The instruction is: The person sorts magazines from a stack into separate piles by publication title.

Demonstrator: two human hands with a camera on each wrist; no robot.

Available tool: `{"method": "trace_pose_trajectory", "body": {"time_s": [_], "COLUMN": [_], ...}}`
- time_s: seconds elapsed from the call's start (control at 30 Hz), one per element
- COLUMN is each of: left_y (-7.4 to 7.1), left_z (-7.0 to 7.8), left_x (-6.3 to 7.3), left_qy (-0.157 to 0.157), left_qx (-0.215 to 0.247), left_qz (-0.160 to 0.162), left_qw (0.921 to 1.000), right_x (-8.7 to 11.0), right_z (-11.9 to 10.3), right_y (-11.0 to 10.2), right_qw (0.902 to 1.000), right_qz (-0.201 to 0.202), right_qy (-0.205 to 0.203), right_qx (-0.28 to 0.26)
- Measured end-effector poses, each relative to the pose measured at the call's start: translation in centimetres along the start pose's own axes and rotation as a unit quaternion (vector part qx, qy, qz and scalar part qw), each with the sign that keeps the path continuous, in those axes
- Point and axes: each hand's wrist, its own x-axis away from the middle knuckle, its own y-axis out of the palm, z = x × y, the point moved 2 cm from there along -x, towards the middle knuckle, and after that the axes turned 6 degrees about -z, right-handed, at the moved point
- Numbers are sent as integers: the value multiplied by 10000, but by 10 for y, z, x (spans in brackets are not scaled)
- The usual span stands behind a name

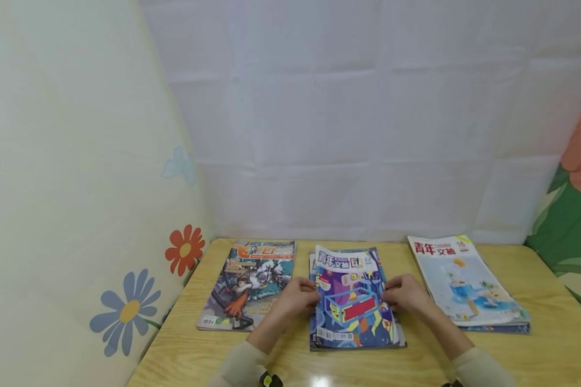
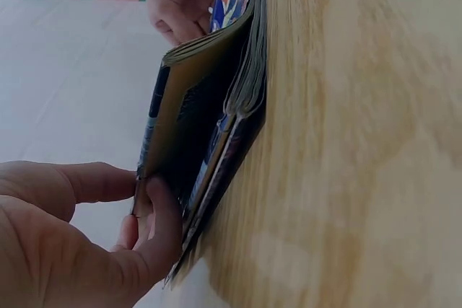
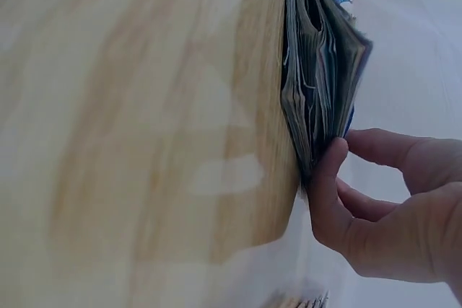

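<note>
A purple magazine with a red and blue cover picture tops a small stack of magazines in the middle of the table. My left hand pinches its left edge. In the left wrist view the thumb is under the lifted edge and the fingers are over it. On the opposite edge, my right hand pinches too, with its thumb against the page edges in the right wrist view. The left side of the magazine tilts up from those below, leaving a dark gap.
To the left lies a magazine with a dark, robot-like cover. A pile with a pale blue cover sits to the right. Behind the wooden table hangs a white cloth, and a painted wall rises at the left.
</note>
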Motion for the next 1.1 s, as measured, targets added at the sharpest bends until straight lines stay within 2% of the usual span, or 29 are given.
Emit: {"method": "trace_pose_trajectory", "body": {"time_s": [0.23, 0.33, 0.57, 0.73, 0.9, 1.1], "left_y": [2, 2, 2, 3, 5, 6], "left_z": [-1, 0, 3, 6, 9, 18], "left_x": [1, 2, 3, 4, 4, 2], "left_qy": [-43, -26, 57, 56, 29, 54], "left_qx": [420, 556, 737, 731, 795, 888], "left_qz": [114, 62, -124, -140, -115, -122], "left_qw": [9990, 9984, 9972, 9972, 9968, 9960], "right_x": [2, 2, 1, 2, 4, 9], "right_z": [-4, -5, -3, -1, 4, 6], "right_y": [2, 2, 1, -2, -8, -20], "right_qw": [9999, 9995, 9988, 9973, 9921, 9773], "right_qz": [127, 98, 73, 90, 7, -296], "right_qy": [-107, -238, -236, -540, -818, -930], "right_qx": [-41, -190, -418, -482, -956, -1879]}}
